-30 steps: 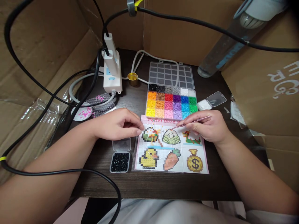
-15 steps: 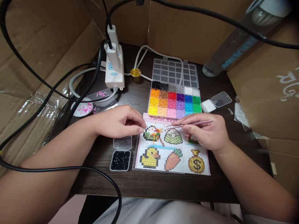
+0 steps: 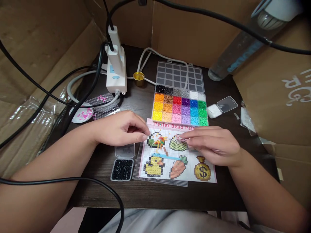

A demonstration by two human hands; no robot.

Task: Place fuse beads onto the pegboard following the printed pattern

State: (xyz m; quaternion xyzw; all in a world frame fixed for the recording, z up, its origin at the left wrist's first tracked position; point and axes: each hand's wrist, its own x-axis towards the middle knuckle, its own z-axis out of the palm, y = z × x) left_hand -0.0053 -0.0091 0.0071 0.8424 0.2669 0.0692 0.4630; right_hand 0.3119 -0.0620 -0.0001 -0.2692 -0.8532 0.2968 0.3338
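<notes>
My left hand (image 3: 123,128) has its thumb and forefinger closed at the upper left edge of a clear pegboard (image 3: 160,182). Colored beads (image 3: 160,142) sit on the board, over a printed bead pattern sheet (image 3: 194,152) showing a duck, a carrot and a money bag. Over the sheet's right side, my right hand (image 3: 215,144) has its fingers closed together. Pinkish tweezers (image 3: 178,139) show only slightly at its fingertips; the rest is hidden by the hand.
A compartment box of colored beads (image 3: 179,124) lies open behind the sheet. A small box of black beads (image 3: 121,170) is at left, a box of white beads (image 3: 214,111) at right. A power strip (image 3: 116,77), gold cup (image 3: 139,79) and black cable (image 3: 97,182) are nearby.
The pegboard has slid slightly left and toward me across the pattern sheet. My right hand has turned, and the tweezers, clearly visible before, are now mostly hidden. The whole view has shifted slightly.
</notes>
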